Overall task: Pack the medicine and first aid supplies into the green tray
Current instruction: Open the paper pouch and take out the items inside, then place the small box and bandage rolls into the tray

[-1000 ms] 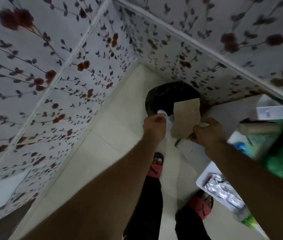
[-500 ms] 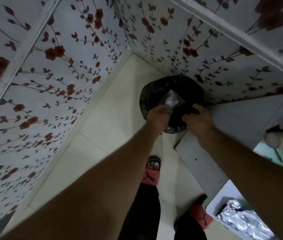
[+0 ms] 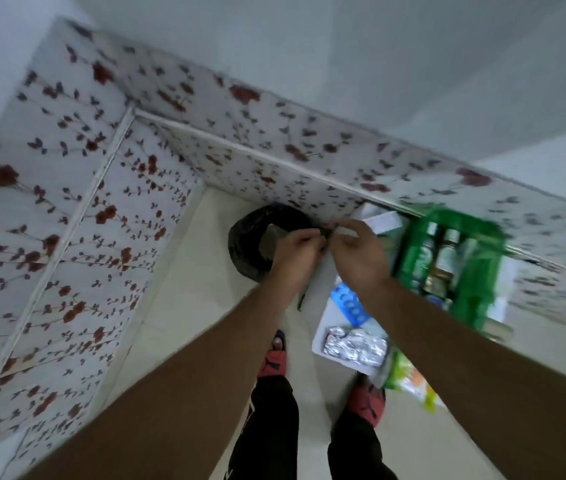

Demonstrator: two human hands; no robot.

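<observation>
Pale tiled floor [image 3: 205, 306] fills the lower field, bounded by floral-papered walls [image 3: 67, 188] that meet in a corner; the person's feet in red sandals [image 3: 273, 362] stand nearest the camera. Beyond them, on the white worktop [image 3: 319, 296] at right, lie a crumpled foil blister pack [image 3: 356, 346], a blue blister strip [image 3: 349, 304] and a yellow-green packet [image 3: 408, 375] that overhangs the worktop's near edge. These are judged light, thin and crushable, best lifted by their edges or flat between the fingers. Farther on, left hand [image 3: 297, 245] and right hand [image 3: 356, 247] meet fingertip to fingertip, both pinched on something small; motion blur hides what it is, possibly a scrap of wrapping. Directly behind the left hand a black-lined bin [image 3: 247, 237] stands on the floor in the corner. To the right, against the far wall, the green tray [image 3: 479, 271] already holds upright bottles [image 3: 446, 258], probably glass or rigid plastic, heavier and better gripped around the body. Open room is tight: wall close behind the tray, worktop edge beside the bin, and free floor only to the left.
</observation>
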